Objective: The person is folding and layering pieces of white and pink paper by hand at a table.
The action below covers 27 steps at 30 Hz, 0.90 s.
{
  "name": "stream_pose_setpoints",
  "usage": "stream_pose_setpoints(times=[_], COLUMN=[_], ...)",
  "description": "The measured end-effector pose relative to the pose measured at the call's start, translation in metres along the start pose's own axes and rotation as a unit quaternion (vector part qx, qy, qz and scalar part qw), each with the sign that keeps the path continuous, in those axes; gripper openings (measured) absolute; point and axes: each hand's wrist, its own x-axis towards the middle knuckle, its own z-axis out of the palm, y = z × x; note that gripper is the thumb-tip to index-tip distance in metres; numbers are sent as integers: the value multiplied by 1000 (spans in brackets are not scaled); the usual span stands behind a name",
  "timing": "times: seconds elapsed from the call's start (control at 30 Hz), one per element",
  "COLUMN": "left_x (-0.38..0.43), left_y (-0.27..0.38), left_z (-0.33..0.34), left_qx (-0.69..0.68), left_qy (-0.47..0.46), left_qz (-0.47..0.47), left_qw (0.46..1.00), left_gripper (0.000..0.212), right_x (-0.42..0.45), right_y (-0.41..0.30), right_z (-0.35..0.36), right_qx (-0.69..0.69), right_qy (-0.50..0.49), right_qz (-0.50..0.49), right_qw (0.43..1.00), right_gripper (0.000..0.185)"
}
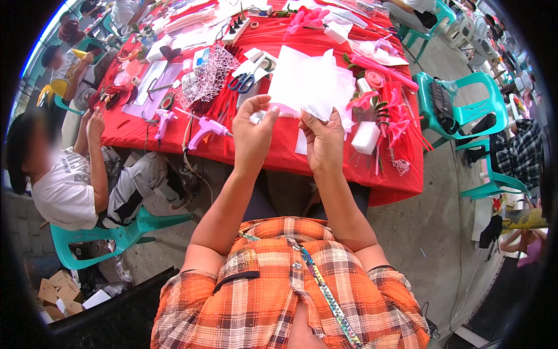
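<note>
My left hand (255,135) is raised above the near edge of the table, its fingers curved and apart, with nothing plainly held. To its right, my right hand (323,141) pinches a thin white piece (320,111), perhaps paper or fabric, between thumb and fingers. Beyond both hands lies a stack of white sheets (301,74), very bright in the light. A pink strip (285,109) shows between the hands; whether either hand touches it, I cannot tell. Blue-handled scissors (242,82) rest just past my left hand. Left of that hand lies a pink glue gun (206,131).
A second glue gun (165,122) lies farther left on the red tablecloth (274,163). At right are a white foam block (365,137) and pink fuzzy stems (399,126). A power strip (236,30) stands behind. A seated person (72,183) works at left; green chairs (475,100) stand at right.
</note>
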Motion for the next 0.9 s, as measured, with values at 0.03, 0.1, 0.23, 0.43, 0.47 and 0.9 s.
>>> stream_pose_setpoints(times=[0.03, 0.1, 0.23, 0.43, 0.47, 0.9], left_x=[-5, -18, -26, -25, -25, -6], left_y=[4, 20, 23, 19, 18, -10], left_z=[-1, 4, 10, 8, 9, -4], left_qx=[82, 181, 263, 274, 267, 49], left_qy=[18, 5, -29, -33, -30, -76], left_qz=[68, 190, 205, 189, 185, 14], left_qw=[994, 965, 942, 942, 945, 996], left_gripper=[11, 9, 11, 12, 12, 13], right_x=[0, -1, -3, -6, -7, 2], right_y=[0, 2, 7, 7, 7, 4], right_z=[0, 1, -1, 3, 4, -2], right_qx=[3, 8, -8, -8, -10, -121], right_qy=[2, 7, 7, 6, 12, -40], right_qz=[-7, -17, -25, -33, -30, 50], right_qw=[1000, 1000, 1000, 999, 999, 991], right_gripper=[35, 34, 30, 30, 30, 33])
